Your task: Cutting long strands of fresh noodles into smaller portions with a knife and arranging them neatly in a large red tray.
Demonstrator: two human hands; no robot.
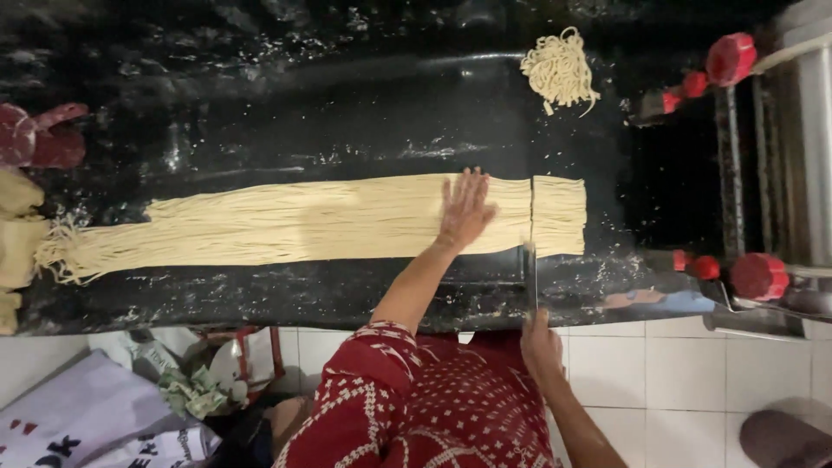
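A long flat band of pale cut noodles [295, 222] lies across a black floured worktable [260, 113]. My left hand [465, 210] rests flat and spread on the noodles near their right end. A short cut-off section of noodles [559, 217] lies just to the right, separated by a narrow gap. My right hand [539, 342] grips the handle of a long knife [529, 279] at the table's near edge, its blade pointing toward the gap. A loose bundle of noodles [560, 69] sits at the far right of the table.
A noodle machine with metal rollers [810, 147] and red knobs [730, 57] stands at the right. Dough pieces [16, 234] sit at the left edge. White tiled floor [676, 373], bags and folded money [195, 392] lie below the table.
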